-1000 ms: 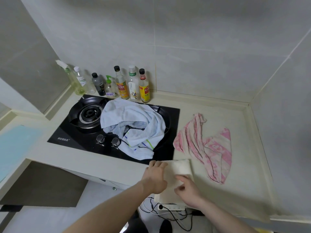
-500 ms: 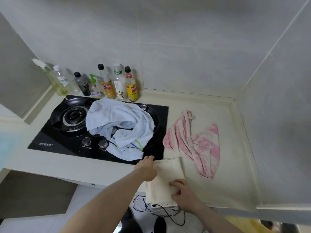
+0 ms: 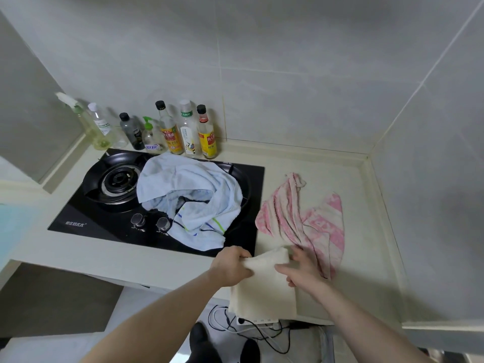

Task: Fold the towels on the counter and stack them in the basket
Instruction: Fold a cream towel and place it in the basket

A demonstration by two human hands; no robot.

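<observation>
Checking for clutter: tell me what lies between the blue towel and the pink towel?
In the head view, only bare black stove glass and a strip of cream counter separate the blue towel from the pink towel.

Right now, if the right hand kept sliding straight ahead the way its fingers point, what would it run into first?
The right hand points up-left, across the cream towel. It would likely meet the left hand gripping that towel's far edge, though depth is unclear.
</observation>
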